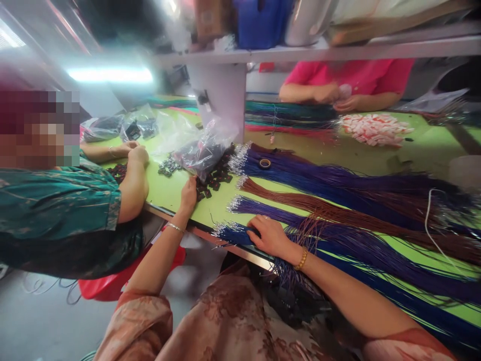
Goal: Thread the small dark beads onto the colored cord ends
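My left hand (pixel 189 194) is at the table's front edge, its fingers closed together beside a scatter of small dark square pieces (pixel 215 184). Whatever may be between those fingertips is too small to make out. Over the nearest bundle of blue wires (pixel 235 234) my right hand (pixel 271 236) curls its thumb and fingers, gripping wires close to their silvery tips. Beyond it lie a purple wire bundle (pixel 259 206) and a brown wire bundle (pixel 278 191), tips facing left. A clear plastic bag (pixel 203 153) of dark pieces sits past my left hand.
A roll of tape (pixel 265 163) rests on the farther blue wires. At left, a co-worker's hands (pixel 136 152) work over the green table (pixel 158 193). Across the table, a person in pink (pixel 347 80) sits behind a pale orange-white pile (pixel 374 129). A shelf (pixel 361 52) crosses above.
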Action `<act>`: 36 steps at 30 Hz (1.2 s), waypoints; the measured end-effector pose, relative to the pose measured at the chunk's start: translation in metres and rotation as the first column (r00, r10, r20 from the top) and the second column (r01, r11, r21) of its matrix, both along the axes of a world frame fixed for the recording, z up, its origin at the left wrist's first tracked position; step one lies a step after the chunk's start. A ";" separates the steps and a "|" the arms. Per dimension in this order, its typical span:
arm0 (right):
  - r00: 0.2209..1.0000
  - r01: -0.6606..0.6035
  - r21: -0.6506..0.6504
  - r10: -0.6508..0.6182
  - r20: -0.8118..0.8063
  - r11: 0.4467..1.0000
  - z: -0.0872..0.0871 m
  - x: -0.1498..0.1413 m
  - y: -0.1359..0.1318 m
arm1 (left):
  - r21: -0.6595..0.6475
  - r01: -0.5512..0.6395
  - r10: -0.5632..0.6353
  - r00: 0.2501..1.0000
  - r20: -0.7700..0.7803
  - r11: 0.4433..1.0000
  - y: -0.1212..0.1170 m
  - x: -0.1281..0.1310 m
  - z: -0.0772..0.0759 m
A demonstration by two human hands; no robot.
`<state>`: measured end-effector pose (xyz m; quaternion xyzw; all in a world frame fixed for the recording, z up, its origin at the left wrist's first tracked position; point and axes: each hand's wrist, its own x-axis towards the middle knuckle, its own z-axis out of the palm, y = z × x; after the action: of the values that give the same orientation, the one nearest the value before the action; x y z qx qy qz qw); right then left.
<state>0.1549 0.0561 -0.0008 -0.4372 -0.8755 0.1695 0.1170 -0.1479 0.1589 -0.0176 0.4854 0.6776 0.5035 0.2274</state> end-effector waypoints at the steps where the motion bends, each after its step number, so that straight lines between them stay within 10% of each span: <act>1: 1.000 0.000 0.000 0.000 0.000 1.000 0.000 0.000 0.000 | 0.024 -0.022 0.022 1.000 -0.007 0.999 -0.004 -0.004 0.000; 9: 0.999 0.030 -0.057 -0.032 -0.039 0.998 0.002 0.005 0.002 | -0.005 0.099 -0.084 0.815 -0.573 0.995 -0.046 -0.004 0.000; 21: 0.995 0.073 -0.052 -0.076 -0.066 0.996 0.013 0.010 0.005 | -0.242 0.035 -0.160 0.837 -0.523 0.970 -0.060 0.006 0.012; 28: 0.914 0.047 -0.235 -0.137 -0.382 0.971 0.021 0.003 0.008 | -0.007 0.057 -0.055 0.988 0.144 0.998 -0.094 0.024 0.032; 36: 0.881 -0.055 -0.261 -0.076 -0.467 0.964 0.031 -0.017 0.011 | 0.056 0.267 -0.225 0.661 0.716 0.962 -0.135 0.081 0.056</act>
<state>0.1378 0.0667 0.0297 -0.3990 -0.7871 0.3864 0.2681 -0.0669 0.0236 0.0382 0.3318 0.4770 0.5984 0.5517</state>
